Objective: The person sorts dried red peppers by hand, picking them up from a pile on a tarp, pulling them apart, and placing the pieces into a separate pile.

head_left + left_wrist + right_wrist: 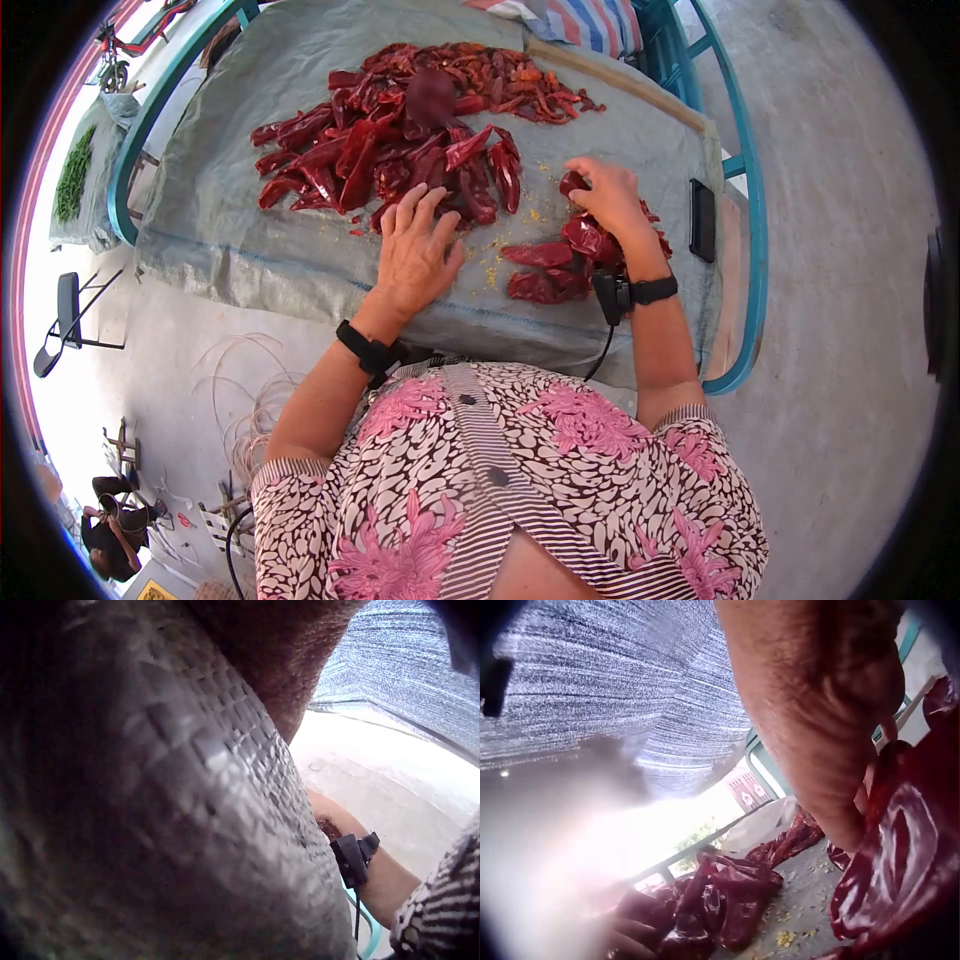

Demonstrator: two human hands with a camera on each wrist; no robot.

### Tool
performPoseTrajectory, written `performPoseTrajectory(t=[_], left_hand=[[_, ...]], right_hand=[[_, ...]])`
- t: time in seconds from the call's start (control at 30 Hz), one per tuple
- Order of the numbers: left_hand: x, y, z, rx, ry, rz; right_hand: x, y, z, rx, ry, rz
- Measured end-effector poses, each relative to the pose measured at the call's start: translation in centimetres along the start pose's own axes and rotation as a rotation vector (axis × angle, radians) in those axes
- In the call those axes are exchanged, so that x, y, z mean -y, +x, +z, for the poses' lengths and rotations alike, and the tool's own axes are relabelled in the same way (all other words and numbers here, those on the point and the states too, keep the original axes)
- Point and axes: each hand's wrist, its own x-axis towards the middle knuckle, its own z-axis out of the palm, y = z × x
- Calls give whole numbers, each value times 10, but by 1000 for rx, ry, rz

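A big heap of dried red chili peppers (350, 150) lies on a grey-green woven sheet (215, 190). My left hand (415, 240) rests at the heap's near edge, fingers spread and fairly straight, their tips touching the peppers there. On the right, my right hand (608, 195) pinches a dark red chili pepper (573, 184) between thumb and fingers. Beneath that hand and wrist is a smaller pile of glossy red peppers (545, 270), partly hidden by the wrist; the right wrist view shows a shiny pepper (900, 862) close beside the hand. The left wrist view mostly shows the woven sheet.
Shrivelled orange-red pepper pieces (520, 85) lie behind the heap. Yellow seeds (492, 265) are scattered between the piles. A black phone (703, 220) lies near the right edge, inside a teal metal rail (752, 250). A wooden strip (620, 82) runs along the back.
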Motion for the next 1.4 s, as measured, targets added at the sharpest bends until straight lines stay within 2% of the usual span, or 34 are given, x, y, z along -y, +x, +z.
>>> performPoseTrajectory(t=[0.07,0.17,0.27,0.37,0.47,0.57,0.77,0.97,1.07,1.13,1.17,1.23,1.27,1.37,1.4], left_hand=[[1,0,1,0,0,-3],[1,-1,5,6,0,-9],[1,0,3,20,9,-12],[3,-1,5,44,11,-19],[3,-2,5,50,7,-19],[3,-2,6,51,8,-18],[3,-2,8,46,16,-11],[4,-2,8,20,13,7],[1,-5,3,-64,-5,62],[-3,-6,-2,-138,-9,101],[-5,-3,-5,-117,-80,106],[-16,4,-15,-71,-223,114],[-25,12,-21,-140,-305,135],[-47,28,-30,10,-798,-158],[-49,31,-29,35,-891,-199]], right_hand=[[2,1,-7,-34,138,9],[23,6,-20,-279,416,-171],[56,-3,-44,-333,628,-168],[17,-14,-38,-92,247,-125],[11,-32,-45,206,-30,-91],[9,-53,-34,200,-120,-163],[15,-63,-29,129,-81,-151],[4,-54,-25,14,89,-167],[18,-58,-31,-75,469,-123],[36,-64,-39,25,914,82],[43,-66,-41,81,1134,187],[47,-66,-36,126,1271,133],[48,-66,-32,153,1340,106],[47,-64,-8,237,1387,69],[60,-65,-6,278,1584,12]])
